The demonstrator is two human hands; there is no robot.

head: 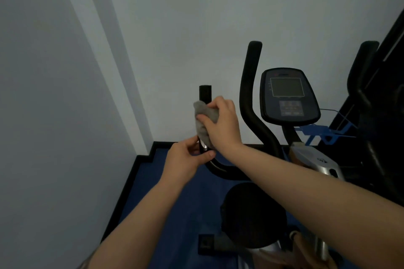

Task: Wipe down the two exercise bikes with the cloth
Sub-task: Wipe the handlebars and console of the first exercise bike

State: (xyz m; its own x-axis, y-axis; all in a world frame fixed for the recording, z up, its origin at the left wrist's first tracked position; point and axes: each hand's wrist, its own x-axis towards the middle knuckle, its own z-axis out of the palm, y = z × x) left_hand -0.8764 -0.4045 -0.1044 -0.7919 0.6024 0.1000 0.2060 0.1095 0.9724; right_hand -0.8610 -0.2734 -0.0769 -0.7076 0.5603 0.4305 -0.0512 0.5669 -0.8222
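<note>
Head view: right hand [220,125] clamped on a grey cloth [204,122], wrapping it round the upright left handlebar [205,94] of the near exercise bike [314,159]. Left hand [185,162] just below, thumb and fingers pinched round the same bar at its lower bend, apparently steadying it. To the right, taller curved handlebar [249,94] and console [288,96], both untouched at this moment. Black saddle [253,214] low in the middle, over blue floor [166,203]. At far right, dark frame of another machine [371,105], probably the second bike, mostly cut off.

Judged early to midway on the first bike: only one bar under the cloth; cannot tell which surfaces are already clean. Second bike seemingly all left to do.
</note>
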